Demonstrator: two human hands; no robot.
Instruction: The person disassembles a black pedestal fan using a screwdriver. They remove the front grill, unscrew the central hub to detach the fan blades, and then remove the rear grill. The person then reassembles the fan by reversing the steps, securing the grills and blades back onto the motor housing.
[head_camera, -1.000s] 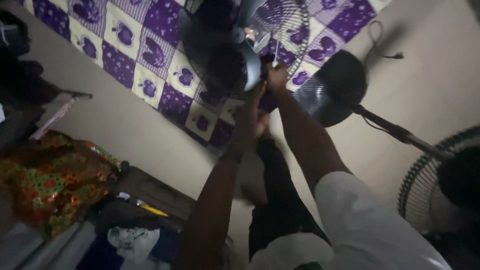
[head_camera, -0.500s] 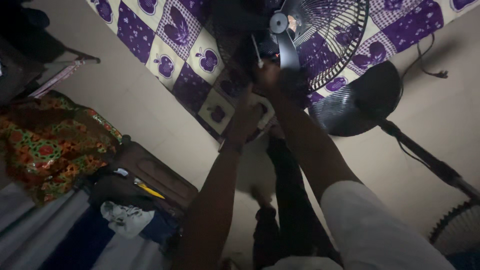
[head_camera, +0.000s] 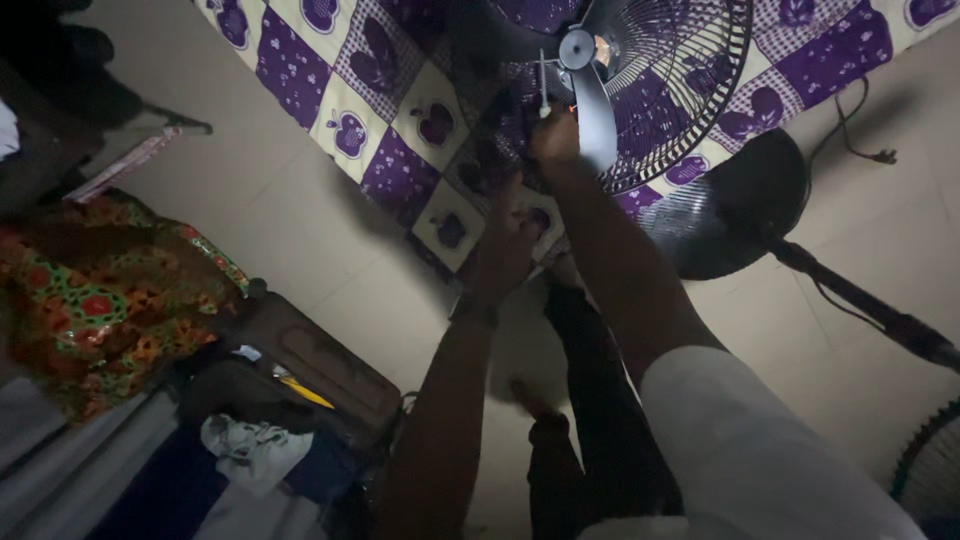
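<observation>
A dark fan head lies on its back on a purple and cream patchwork quilt. Its wire grille is behind a grey blade and round hub. My right hand is just below the hub, closed around a thin pale tool that points up beside the hub. My left hand is lower, against the shadowed underside of the fan head. Its fingers are lost in the dark.
The fan's round base and pole lie to the right on the tiled floor, with a cord and plug. Another fan grille shows at bottom right. To the left are a colourful cloth, a brown case and crumpled fabric.
My right hand has moved up closer to the hub, and my left hand has followed. The view has shifted, so the fan head now sits higher and further right.
</observation>
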